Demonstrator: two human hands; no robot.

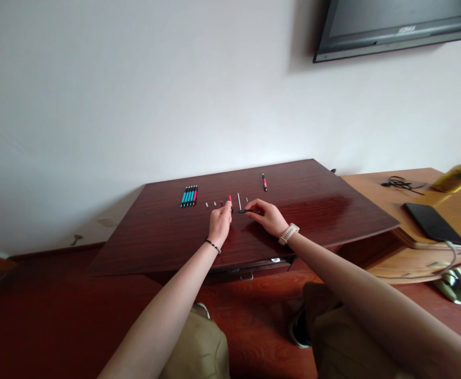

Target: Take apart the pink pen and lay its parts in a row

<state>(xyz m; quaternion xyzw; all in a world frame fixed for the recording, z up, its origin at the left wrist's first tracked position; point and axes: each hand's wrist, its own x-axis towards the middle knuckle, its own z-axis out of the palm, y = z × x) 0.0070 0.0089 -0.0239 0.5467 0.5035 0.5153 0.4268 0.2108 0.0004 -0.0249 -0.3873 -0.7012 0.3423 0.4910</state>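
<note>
Two hands at pen parts on a dark wooden table (301,210).
Left hand (219,222) pinches a red pen piece (229,199); at 3 o'clock, right hand (265,216) pinches a small black part (242,211).

glossy dark wood table (309,210), thin metal rod (238,200)

I read this as a room in a home or a hotel, not a workshop. Ahead of my hands (246,218) a glossy dark red wooden table (167,237) stands against a plain white wall (135,89), with a drawer handle (246,275) just below my wrists. Up and to the right of them a flat television (396,26) hangs on that wall. Further right sits a lighter wooden desk (376,192) carrying a black phone (431,221), a tangled cable (400,183) and a yellow bottle (455,178). The floor (36,316) is red-brown wood.
</note>
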